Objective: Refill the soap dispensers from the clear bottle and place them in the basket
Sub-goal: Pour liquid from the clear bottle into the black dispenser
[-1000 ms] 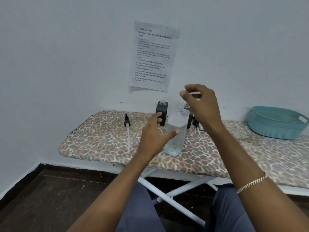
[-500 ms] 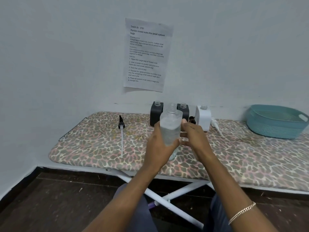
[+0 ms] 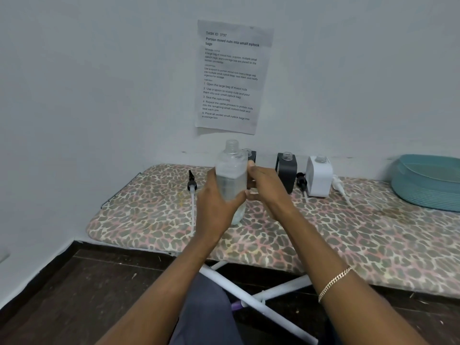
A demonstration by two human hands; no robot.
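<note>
Change noted: a second ago the clear bottle (image 3: 231,175) stands on the ironing board (image 3: 348,232) while the left hand (image 3: 216,202) reaches for it and the right hand (image 3: 267,188) is raised above it, pinching something small and white. The bottle is now off the board, upright, neck open, held in front of the row of dispensers. The right hand has come down to the bottle's side. Judgement: uncapping is finished and the pour is next; nothing has been refilled yet.

Left hand: fingers and thumb wrapped round the bottle's lower body from the left, forearm reaching straight forward. It carries the weight.

Right hand: thumb high on the bottle's right edge, fingertips lower on the same side, steadying it. Whether the small white item is in the palm cannot be told.

Targets: black dispenser (image 3: 286,170) and white dispenser (image 3: 319,176) stand open-necked against the wall, well apart from the basket (image 3: 428,185) at far right. A third dispenser (image 3: 252,155) is half hidden behind the bottle. One pump (image 3: 191,185) lies on the board to the left.
</note>
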